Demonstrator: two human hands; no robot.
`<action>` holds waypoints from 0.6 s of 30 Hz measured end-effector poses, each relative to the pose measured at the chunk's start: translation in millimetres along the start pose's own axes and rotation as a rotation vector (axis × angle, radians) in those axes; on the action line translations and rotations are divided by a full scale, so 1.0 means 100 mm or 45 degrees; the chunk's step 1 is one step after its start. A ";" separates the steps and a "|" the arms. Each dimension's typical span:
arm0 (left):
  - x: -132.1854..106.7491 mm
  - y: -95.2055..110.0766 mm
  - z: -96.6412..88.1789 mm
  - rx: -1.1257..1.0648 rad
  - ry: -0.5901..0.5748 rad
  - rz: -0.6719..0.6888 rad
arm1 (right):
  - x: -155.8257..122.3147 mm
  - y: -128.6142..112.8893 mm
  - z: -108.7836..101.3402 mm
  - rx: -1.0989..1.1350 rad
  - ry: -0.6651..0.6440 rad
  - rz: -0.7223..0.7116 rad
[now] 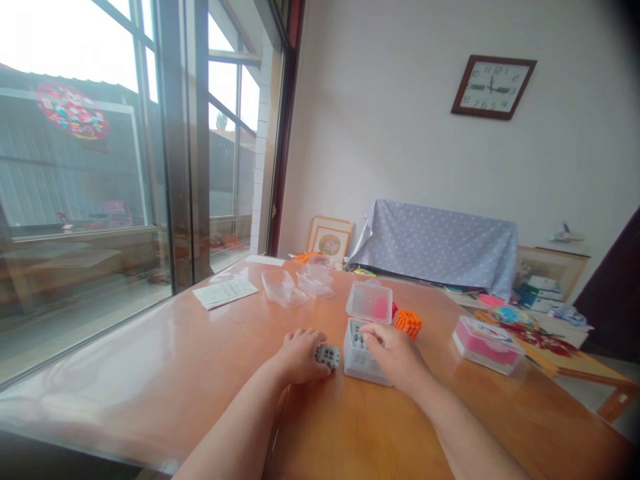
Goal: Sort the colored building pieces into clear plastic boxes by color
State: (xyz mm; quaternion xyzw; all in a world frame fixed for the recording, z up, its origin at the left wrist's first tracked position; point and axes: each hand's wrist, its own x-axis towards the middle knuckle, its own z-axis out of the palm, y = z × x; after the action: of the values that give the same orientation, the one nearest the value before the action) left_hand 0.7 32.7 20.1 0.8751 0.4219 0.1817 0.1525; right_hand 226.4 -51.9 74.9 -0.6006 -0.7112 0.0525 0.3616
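My left hand [303, 357] is closed around a small grey lattice-like block piece [327, 357] just above or on the table, left of a clear plastic box [364, 370]. The box stands with its lid [370, 303] tipped back and grey block pieces [357, 333] inside. My right hand [395, 350] reaches over the box's right rim, its fingers bent together at the grey pieces; what they pinch is hidden. Behind the box sits an orange lattice block assembly [409, 325], with a red piece [395, 310] partly hidden beside it.
Clear empty containers [283, 287] and a printed sheet [226, 292] lie farther back on the wooden table [320, 433]. A lidded box with pink contents [487, 345] stands at the right. Glass windows [80, 167] line the left side. A clock [494, 87] hangs on the wall.
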 end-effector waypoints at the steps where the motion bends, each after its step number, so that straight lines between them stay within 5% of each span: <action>1: 0.00 0.01 0.00 0.006 -0.004 0.006 | 0.00 -0.01 0.00 0.006 -0.003 -0.007; 10: -0.05 0.07 -0.09 -0.116 0.082 -0.026 | 0.01 -0.04 0.04 0.016 0.024 -0.043; 18: -0.14 0.17 -0.15 -0.855 0.046 0.237 | 0.08 -0.24 0.05 0.051 0.012 -0.074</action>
State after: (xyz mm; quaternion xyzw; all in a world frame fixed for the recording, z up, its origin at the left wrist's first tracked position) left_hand -1.8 13.2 38.1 0.8074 0.2597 0.3390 0.4070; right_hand 204.1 -49.9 86.9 -0.5726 -0.7254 0.0532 0.3783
